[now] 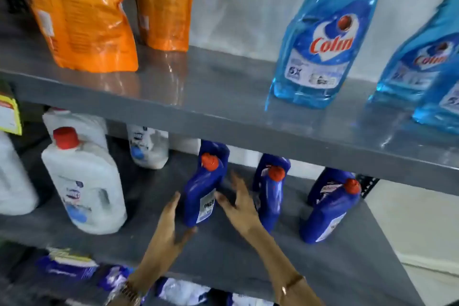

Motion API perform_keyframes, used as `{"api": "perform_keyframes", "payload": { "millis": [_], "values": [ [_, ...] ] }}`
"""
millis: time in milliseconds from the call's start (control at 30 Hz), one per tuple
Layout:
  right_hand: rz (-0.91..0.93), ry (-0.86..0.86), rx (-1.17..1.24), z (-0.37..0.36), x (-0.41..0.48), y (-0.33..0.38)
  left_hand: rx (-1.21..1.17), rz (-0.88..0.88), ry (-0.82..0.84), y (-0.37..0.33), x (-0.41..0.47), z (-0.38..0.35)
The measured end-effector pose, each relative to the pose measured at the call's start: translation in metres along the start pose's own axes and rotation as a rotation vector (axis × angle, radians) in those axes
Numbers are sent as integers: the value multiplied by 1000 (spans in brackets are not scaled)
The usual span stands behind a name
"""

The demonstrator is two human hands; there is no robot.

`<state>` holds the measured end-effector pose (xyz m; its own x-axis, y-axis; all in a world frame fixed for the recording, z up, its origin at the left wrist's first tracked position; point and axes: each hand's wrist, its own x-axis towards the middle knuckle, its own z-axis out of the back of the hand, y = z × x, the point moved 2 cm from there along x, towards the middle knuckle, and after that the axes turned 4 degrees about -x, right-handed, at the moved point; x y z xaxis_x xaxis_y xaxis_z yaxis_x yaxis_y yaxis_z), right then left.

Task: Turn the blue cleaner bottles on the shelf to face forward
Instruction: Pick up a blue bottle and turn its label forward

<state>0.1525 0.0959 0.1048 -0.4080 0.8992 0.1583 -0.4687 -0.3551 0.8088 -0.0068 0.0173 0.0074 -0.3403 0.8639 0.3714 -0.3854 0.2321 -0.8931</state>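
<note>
A: What stands at the left of the middle shelf [154, 253]?

B: White bottles. The nearest white bottle [85, 187] has a red cap and stands upright. One more white bottle [149, 148] is further back, under the upper shelf [223, 117].

A: And the hands?

B: The left hand [165, 227] is open, with the fingers spread, just beside the left side of the first blue bottle [205, 187]. If it touches the bottle, I cannot tell; the picture is blurred there. The right hand [239, 202] is also open, fingers wide, at the right side of the same bottle. It holds nothing. So the bottle is between both hands, but no hand closes around it.

A: How does this bottle stand?

B: Upright, orange cap on top. Its label shows at the right side, turned partly away.

A: More to the right?

B: The second blue bottle [270, 194] is just behind the right hand. The third blue bottle [327, 211] is near the right end of the shelf, and another one stands behind it.

A: And above?

B: On the upper shelf, orange pouches [82, 12] at the left, light blue Colin pouches [325, 37] at the right.
</note>
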Motion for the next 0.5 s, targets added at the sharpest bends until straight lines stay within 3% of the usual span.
{"api": "perform_keyframes", "payload": {
  "millis": [133,500],
  "values": [
    [-13,96,174,-4,27,6,-134,177,-39,1,21,-9],
    [-5,29,249,0,29,10,-132,152,-37,-6,25,-7]
  ]
}}
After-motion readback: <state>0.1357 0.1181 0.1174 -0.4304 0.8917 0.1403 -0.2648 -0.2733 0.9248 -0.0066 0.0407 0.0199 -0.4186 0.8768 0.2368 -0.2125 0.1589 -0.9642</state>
